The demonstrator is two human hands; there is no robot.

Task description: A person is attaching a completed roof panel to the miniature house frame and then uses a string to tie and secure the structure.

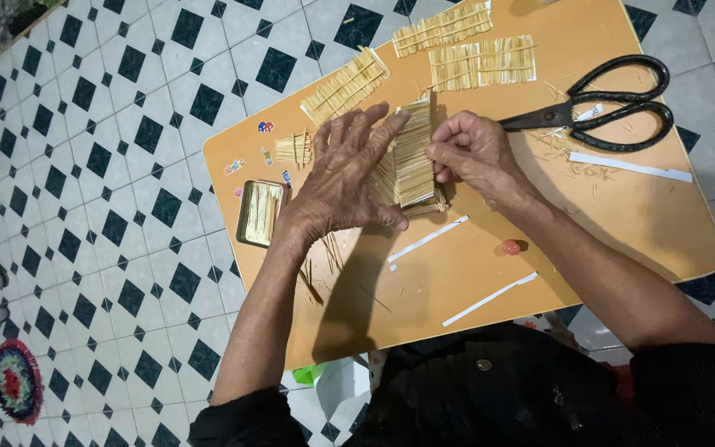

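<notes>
A stack of straw mats [414, 161], made of thin pale sticks side by side, lies in the middle of a small orange-brown table [647, 223]. My left hand [345, 170] lies flat with spread fingers on the stack's left part, pressing it down. My right hand [469, 149] pinches the stack's right edge with its fingertips. Whether the fingers grip a single stick is too small to tell.
Large black scissors [614, 103] lie at the right. More straw mats [482, 64] [346, 85] sit at the far edge, a small one [294, 149] at the left. A metal tin of sticks [260, 213], white paper strips [490, 299], a red bead [511, 247], tiled floor around.
</notes>
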